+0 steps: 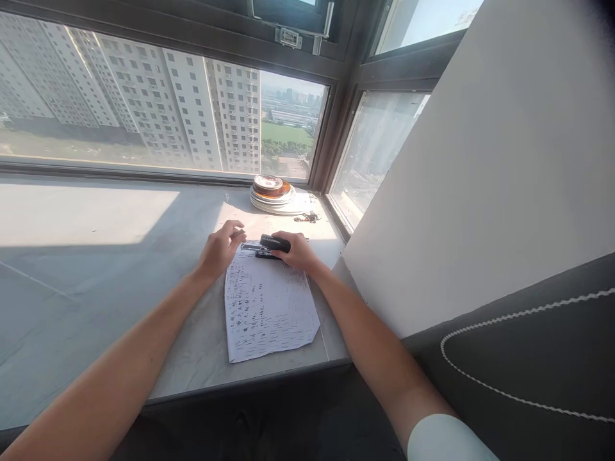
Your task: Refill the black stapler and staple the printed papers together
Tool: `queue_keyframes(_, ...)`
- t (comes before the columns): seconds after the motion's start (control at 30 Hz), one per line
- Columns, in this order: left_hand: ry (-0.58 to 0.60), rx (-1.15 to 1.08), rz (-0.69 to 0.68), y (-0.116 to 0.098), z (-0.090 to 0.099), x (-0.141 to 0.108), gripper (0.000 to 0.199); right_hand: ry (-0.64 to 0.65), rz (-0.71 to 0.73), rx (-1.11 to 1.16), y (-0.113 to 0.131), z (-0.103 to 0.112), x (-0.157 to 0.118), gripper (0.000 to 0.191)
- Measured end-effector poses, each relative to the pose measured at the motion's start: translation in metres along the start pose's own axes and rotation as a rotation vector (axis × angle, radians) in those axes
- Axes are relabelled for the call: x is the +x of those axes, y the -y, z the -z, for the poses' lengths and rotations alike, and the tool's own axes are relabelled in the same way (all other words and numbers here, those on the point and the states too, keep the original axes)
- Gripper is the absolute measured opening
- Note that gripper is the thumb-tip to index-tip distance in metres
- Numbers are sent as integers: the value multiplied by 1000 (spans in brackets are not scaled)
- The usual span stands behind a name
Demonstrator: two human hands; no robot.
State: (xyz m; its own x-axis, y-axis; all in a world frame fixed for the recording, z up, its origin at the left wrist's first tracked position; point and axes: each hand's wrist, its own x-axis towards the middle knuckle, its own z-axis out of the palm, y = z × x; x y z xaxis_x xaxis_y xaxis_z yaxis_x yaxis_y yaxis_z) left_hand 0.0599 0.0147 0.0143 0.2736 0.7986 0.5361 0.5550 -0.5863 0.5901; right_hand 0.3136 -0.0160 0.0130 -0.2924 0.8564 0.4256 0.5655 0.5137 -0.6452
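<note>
A black stapler (275, 242) is in my right hand (296, 251), its fingers closed round the rear end. The stapler's cover is lifted, and its metal staple channel points left toward my other hand. My left hand (221, 248) is raised just left of the stapler, pinching a small dark strip (239, 234) too small to name for certain. Under the stapler lies a creased white sheet of paper (283, 307) with handwritten lines, on the pale marble-like sill (192, 358). The paper's far part is partly hidden by my hands and the stapler.
A stack of plates (271, 198) stands in the window corner, with a small tangled item (307, 218) in front of it. A white slanting wall panel (456, 179) bounds the right side. A white beaded cord (446, 352) hangs at lower right. Sunlight crosses the sill.
</note>
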Motion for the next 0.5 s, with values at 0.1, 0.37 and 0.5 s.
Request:
queue_keyframes(0.1,36,35,-44,4,0,2,27,7,-10,0,0,0,0,28)
queue_keyframes(0.37,112,85,-139,0,-3,2,39,-4,8,-5,-1,-1,0,30)
queue_keyframes(0.5,78,36,-64,-5,0,-1,34,5,-4,-21,-1,-1,0,32)
